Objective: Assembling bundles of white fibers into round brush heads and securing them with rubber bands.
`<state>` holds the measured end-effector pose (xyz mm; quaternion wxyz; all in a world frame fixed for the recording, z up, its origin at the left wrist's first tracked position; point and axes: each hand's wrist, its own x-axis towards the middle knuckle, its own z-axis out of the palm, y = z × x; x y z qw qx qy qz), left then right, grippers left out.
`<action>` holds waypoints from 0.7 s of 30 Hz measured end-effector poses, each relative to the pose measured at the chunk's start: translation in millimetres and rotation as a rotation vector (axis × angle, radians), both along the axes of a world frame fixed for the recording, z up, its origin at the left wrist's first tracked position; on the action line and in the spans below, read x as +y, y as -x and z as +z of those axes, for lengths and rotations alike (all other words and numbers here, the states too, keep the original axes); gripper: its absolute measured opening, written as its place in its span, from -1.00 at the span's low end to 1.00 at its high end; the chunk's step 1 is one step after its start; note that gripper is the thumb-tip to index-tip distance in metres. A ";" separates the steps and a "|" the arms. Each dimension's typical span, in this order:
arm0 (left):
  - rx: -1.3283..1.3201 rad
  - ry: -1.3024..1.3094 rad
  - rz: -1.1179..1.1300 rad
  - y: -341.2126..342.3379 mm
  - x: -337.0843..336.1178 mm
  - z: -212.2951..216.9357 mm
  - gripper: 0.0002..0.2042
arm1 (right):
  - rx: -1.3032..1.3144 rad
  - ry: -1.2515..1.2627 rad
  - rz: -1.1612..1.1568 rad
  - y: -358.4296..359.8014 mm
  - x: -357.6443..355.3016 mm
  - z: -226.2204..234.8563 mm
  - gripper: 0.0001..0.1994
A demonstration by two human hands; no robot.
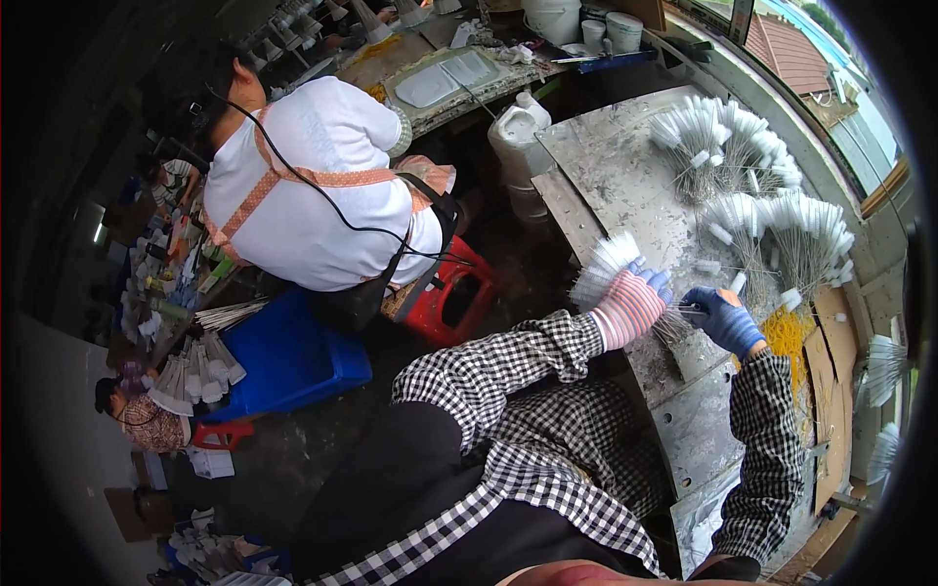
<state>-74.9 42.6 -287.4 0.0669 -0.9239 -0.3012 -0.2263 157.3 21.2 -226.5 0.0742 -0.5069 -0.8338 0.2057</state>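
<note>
Several white brushes (603, 272), apparently wire-stemmed, in left hand (630, 311).

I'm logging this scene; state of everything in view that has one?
Left hand in red-striped glove: closed around white-bristled wire brushes
Right hand in blue glove: at their wires, grip unclear
Remaining brushes: mostly bunched
Blue plastic tub: open
White plastic jug: upright
Red plastic stool: occupied

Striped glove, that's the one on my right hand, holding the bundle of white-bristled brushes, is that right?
Not quite: the head view shows the striped glove on your left hand. It does hold the bundle of white-bristled brushes.
</note>
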 end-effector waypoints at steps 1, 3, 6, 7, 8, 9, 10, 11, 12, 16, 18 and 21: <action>0.206 0.176 -0.058 -1.3 0.9 6.0 -0.78 | 0.061 -0.021 -0.053 -0.9 -13.0 3.6 -0.83; 0.190 0.157 -0.109 -6.6 4.6 22.5 -0.77 | 0.118 -0.045 -0.127 -2.7 -32.2 17.9 -0.80; 0.019 0.215 -0.226 -15.2 -3.2 63.6 -0.68 | 0.469 0.029 -0.356 -7.3 -74.7 64.5 -0.73; -0.133 0.276 -0.236 -21.6 -9.7 69.6 -0.66 | 0.519 -0.071 -0.328 -2.8 -81.8 90.8 -0.69; -0.277 0.412 -0.265 -28.7 -19.3 75.7 -0.67 | 0.559 -0.241 -0.288 10.8 -88.9 119.1 -0.65; -0.414 0.561 -0.290 -34.0 -32.5 85.1 -0.68 | 0.587 -0.408 -0.247 29.3 -96.3 144.0 -0.61; -0.497 0.682 -0.314 -40.9 -51.7 106.5 -0.72 | 0.602 -0.446 -0.192 42.4 -108.2 162.1 -0.59; -0.415 0.933 -0.317 -48.3 -63.1 110.6 -0.64 | 0.616 -0.490 -0.121 52.3 -115.2 174.6 -0.56; -0.547 1.034 -0.463 -63.8 -74.1 93.0 -0.63 | 0.384 -0.515 -0.120 57.9 -120.0 173.8 -0.55; 0.183 0.515 -0.535 -109.3 -96.9 65.7 -0.52 | 0.455 -0.213 -0.683 34.8 -158.4 84.3 -0.67; 0.380 0.386 -0.585 -123.3 -102.1 51.9 -0.53 | 0.248 -0.453 -0.553 20.5 -175.4 89.4 -0.60; 0.257 0.615 -0.710 -124.7 -104.4 45.2 -0.54 | -0.134 -0.843 -0.321 37.6 -187.7 163.0 -0.56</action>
